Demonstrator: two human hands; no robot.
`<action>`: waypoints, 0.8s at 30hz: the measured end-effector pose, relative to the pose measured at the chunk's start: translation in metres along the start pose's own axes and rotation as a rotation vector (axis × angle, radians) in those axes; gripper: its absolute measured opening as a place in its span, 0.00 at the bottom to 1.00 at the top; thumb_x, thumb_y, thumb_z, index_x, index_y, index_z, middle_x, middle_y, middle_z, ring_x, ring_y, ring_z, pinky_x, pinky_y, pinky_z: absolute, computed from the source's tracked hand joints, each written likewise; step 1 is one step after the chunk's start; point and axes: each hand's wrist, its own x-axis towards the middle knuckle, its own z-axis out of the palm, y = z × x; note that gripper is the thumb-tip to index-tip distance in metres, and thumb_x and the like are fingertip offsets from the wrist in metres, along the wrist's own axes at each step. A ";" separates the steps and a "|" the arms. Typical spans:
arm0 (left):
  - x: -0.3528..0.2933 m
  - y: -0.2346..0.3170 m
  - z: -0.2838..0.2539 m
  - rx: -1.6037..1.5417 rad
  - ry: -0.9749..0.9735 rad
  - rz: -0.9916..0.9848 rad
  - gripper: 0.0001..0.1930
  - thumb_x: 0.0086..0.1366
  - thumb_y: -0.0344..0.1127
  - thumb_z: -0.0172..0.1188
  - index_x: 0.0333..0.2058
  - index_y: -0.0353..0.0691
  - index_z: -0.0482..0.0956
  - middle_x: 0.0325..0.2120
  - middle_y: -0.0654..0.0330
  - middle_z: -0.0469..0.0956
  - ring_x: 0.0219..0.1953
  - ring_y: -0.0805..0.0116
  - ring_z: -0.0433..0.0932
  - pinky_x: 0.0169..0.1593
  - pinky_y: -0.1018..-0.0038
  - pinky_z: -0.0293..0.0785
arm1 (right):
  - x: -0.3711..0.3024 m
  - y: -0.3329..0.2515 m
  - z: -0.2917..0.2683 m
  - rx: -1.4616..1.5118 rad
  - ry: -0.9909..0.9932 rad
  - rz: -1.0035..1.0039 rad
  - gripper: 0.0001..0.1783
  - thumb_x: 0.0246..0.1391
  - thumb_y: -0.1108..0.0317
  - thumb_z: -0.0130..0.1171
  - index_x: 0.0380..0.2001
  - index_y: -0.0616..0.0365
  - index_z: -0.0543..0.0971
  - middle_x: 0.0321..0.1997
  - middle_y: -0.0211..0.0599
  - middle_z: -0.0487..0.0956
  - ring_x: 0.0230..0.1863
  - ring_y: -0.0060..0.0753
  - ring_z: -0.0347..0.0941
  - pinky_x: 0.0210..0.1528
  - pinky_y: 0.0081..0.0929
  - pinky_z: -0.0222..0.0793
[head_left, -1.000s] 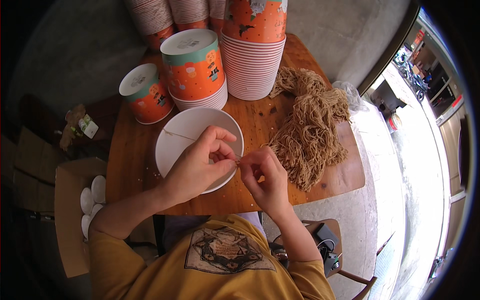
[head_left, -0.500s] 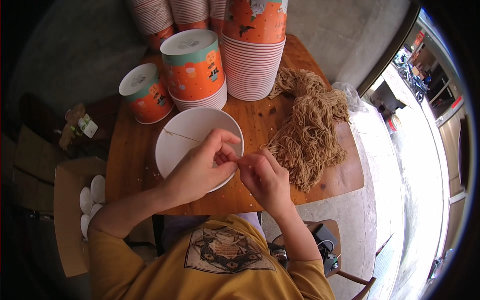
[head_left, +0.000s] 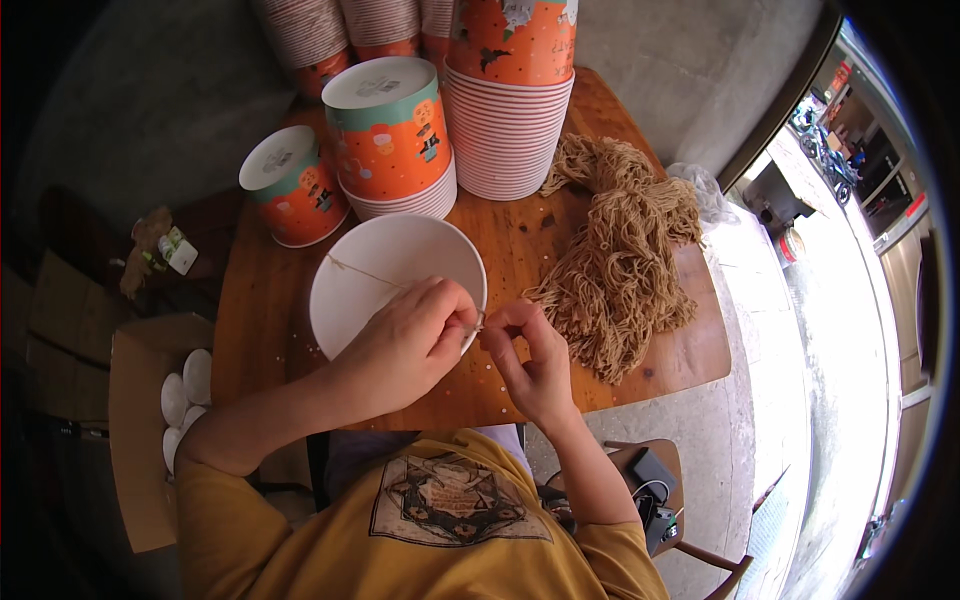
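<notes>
Grip: left hand point(head_left: 415, 345) is pinching with its fingers bunched together, apparently on the cord point(head_left: 370, 273) at the near right edge of the tub. Right hand point(head_left: 540, 365) is hovering just beside those fingertips, thumb and index curving toward each other with a gap behind their tips; whether a strand is lying between them, I cannot tell.

Setting, largest first. The wooden table point(head_left: 690, 350) is carrying everything on the bench. The tall bucket stack point(head_left: 505, 130) is standing upside down at the back, orange over white rims. The tan string bundle point(head_left: 630, 240) is lying loosely on the right. The shorter bucket stack point(head_left: 385, 155) and the single bucket point(head_left: 305, 200) are sitting inverted on the left. The white tub point(head_left: 420, 240) is resting mouth up in front of them, under the left hand. The cord is running from its upper left rim across the mouth and disappearing under that hand.

Change: over the last half second, the left hand is rolling over, its raised index curling down, while the right fingertips are parting slightly from it. Judgement: the left is now securing the cord's near end at the rim while the right is regripping.
</notes>
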 end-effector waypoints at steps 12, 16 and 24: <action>-0.001 0.000 0.001 0.152 0.032 0.114 0.09 0.54 0.20 0.56 0.33 0.37 0.67 0.31 0.55 0.69 0.38 0.52 0.71 0.43 0.60 0.70 | -0.007 0.004 -0.002 -0.065 0.009 -0.053 0.07 0.50 0.79 0.55 0.32 0.58 0.69 0.30 0.33 0.73 0.34 0.33 0.67 0.33 0.24 0.64; -0.003 0.001 0.000 0.137 0.027 0.115 0.09 0.54 0.20 0.55 0.33 0.38 0.67 0.31 0.55 0.69 0.37 0.52 0.71 0.42 0.60 0.70 | -0.013 0.002 0.002 0.211 0.021 0.172 0.05 0.55 0.78 0.52 0.32 0.58 0.68 0.27 0.28 0.71 0.27 0.18 0.64 0.29 0.19 0.62; -0.006 -0.001 -0.005 0.183 0.013 0.106 0.10 0.56 0.24 0.59 0.33 0.38 0.67 0.30 0.57 0.71 0.36 0.54 0.72 0.41 0.61 0.72 | 0.005 -0.008 -0.031 0.061 -0.182 0.182 0.07 0.56 0.74 0.59 0.37 0.59 0.74 0.33 0.26 0.74 0.34 0.19 0.67 0.40 0.20 0.64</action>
